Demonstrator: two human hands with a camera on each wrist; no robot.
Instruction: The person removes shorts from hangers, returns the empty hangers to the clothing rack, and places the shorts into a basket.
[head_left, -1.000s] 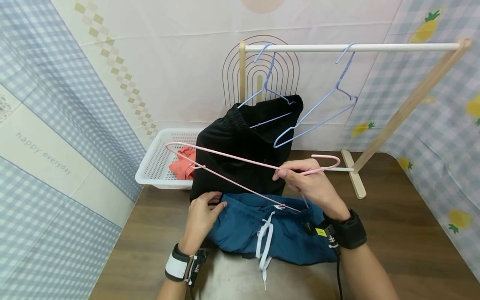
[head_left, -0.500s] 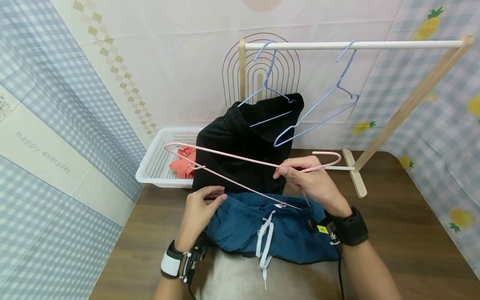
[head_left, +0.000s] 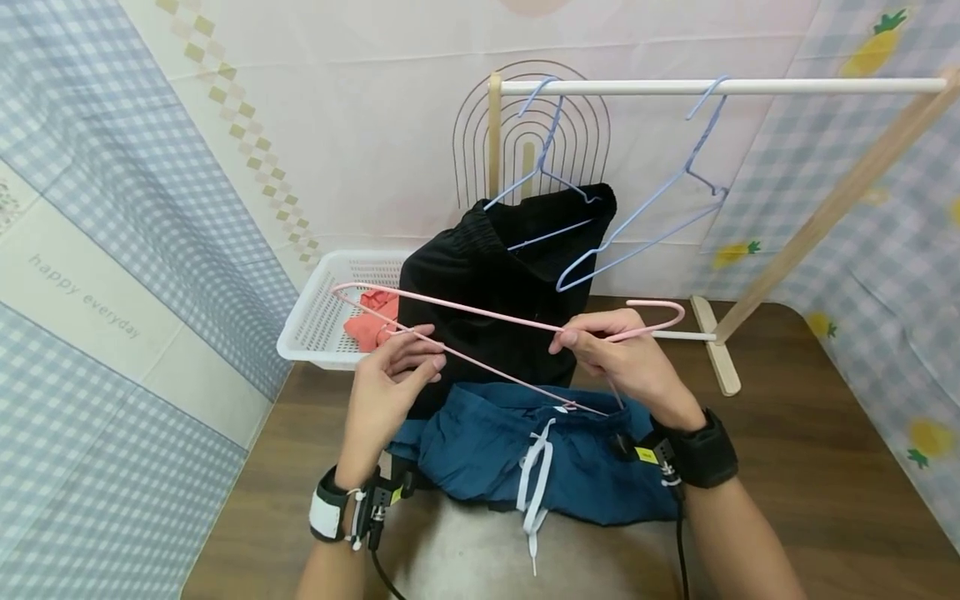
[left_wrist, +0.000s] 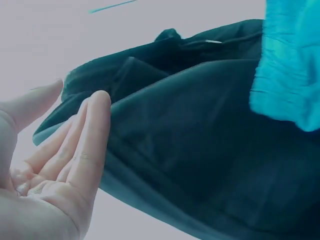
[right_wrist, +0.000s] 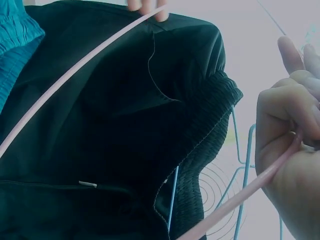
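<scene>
My right hand (head_left: 581, 337) grips a pink wire hanger (head_left: 480, 312) near its hook and holds it level above the table; the same grip shows in the right wrist view (right_wrist: 287, 125). The left hand (head_left: 423, 360) is raised to the hanger's lower bar, fingertips against the wire. In the left wrist view its fingers (left_wrist: 75, 150) lie straight and hold nothing. Blue shorts (head_left: 540, 458) with a white drawstring (head_left: 536, 483) lie crumpled on the table below both hands. Behind the hanger a black garment (head_left: 487, 292) hangs.
A wooden rack with a white rail (head_left: 720, 85) stands at the back; the black garment's blue hanger and an empty blue hanger (head_left: 645, 217) hang from it. A white basket (head_left: 322, 308) holding coral cloth (head_left: 371, 321) sits at the back left. Fabric backdrops surround the brown table (head_left: 810, 467).
The left hand has left the blue shorts' waistband and risen to the pink hanger's lower bar. The right hand has kept the hanger in nearly the same place.
</scene>
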